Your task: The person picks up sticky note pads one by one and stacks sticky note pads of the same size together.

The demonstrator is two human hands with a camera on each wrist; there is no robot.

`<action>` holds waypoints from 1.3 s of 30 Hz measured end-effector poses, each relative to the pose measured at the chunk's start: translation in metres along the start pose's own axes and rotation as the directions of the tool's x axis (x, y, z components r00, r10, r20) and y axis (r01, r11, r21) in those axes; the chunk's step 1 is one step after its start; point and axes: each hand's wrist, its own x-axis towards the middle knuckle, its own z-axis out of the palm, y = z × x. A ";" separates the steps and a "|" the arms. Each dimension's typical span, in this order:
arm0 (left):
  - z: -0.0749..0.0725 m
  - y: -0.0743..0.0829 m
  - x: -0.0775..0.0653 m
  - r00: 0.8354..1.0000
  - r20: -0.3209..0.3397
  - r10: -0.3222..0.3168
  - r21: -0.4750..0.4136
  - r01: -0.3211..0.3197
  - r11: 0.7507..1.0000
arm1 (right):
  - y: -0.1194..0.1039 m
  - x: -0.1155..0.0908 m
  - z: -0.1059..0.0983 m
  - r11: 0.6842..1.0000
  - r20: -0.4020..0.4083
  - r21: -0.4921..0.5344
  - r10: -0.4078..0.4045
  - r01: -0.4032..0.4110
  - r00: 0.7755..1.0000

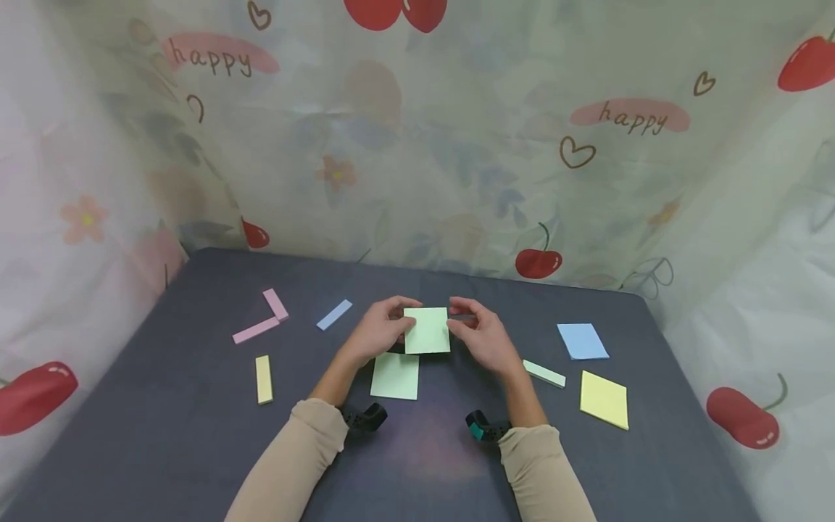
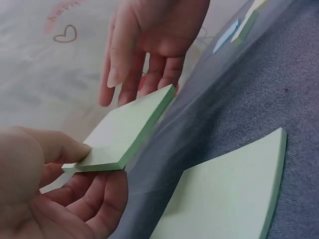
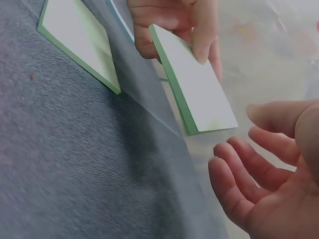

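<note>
My left hand point(image 1: 381, 328) pinches a square pad of pale green sticky notes point(image 1: 427, 330) by its left side, thumb on top and fingers beneath. The pad is held up above the table. At its right edge is my right hand point(image 1: 484, 337), fingers spread and loosely bent; in the right wrist view a gap shows between the pad point(image 3: 197, 84) and that hand's thumb and fingers. A second pale green sticky note pad point(image 1: 394, 377) lies on the table just below the held one, its upper edge partly covered in the head view.
On the dark table's left lie two pink strips point(image 1: 256, 330), a blue strip point(image 1: 335, 315) and a yellow strip point(image 1: 264, 379). To the right are a green strip point(image 1: 544, 374), a blue square pad point(image 1: 583, 341) and a yellow square pad point(image 1: 604, 400). A printed curtain point(image 1: 417, 145) hangs behind.
</note>
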 end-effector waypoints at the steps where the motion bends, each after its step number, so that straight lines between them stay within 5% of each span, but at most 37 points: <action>1: -0.001 -0.001 -0.001 1.000 0.011 0.003 0.012 -0.003 1.000 | 0.001 0.000 0.001 1.000 0.016 -0.004 -0.003 0.003 1.000; 6: -0.004 -0.003 -0.007 1.000 0.020 0.015 0.040 -0.016 0.999 | 0.002 -0.001 0.007 1.000 0.070 -0.009 -0.029 0.029 0.997; 11: -0.005 -0.003 -0.009 1.000 0.000 0.004 -0.022 -0.004 1.000 | 0.001 -0.002 0.009 1.000 0.093 -0.002 -0.016 0.016 0.996; 20: -0.003 -0.004 -0.012 0.999 -0.044 -0.020 -0.063 0.017 0.998 | 0.005 0.000 0.012 0.995 0.052 0.102 -0.008 0.003 0.999; 30: -0.003 -0.004 -0.015 1.000 0.024 -0.014 -0.110 0.017 0.994 | 0.006 -0.003 0.008 0.980 -0.001 0.199 0.028 -0.028 1.000; 39: 0.000 -0.007 -0.017 1.000 -0.015 -0.003 -0.153 0.001 0.988 | 0.001 -0.014 0.003 0.987 0.154 0.158 -0.008 -0.016 0.988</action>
